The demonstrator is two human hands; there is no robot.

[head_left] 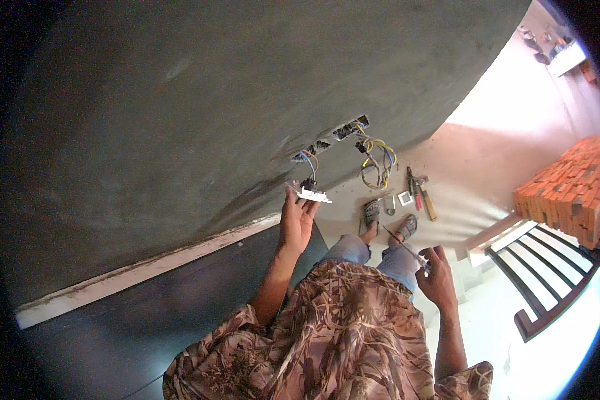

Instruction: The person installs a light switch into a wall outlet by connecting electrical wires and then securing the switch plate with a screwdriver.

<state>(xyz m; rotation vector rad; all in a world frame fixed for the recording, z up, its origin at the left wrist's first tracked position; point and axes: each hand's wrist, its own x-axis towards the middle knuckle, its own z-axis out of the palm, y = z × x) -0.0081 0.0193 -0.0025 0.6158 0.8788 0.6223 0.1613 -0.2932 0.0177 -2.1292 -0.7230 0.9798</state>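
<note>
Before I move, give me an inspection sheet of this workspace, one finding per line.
Surface: grey wall with a left recess and a right recess.
Things in hand: white electrical faceplate, screwdriver.
Clutter: hammer, red-handled tool, white square frame on the floor.
Hands: left hand holds the faceplate; right hand grips the screwdriver.
Cables: wires run from left recess to faceplate; loose wire bundle hangs at right recess.
Surroundings: orange brick stack, dark slatted frame.

No legible text, labels, numbers or signs.
</note>
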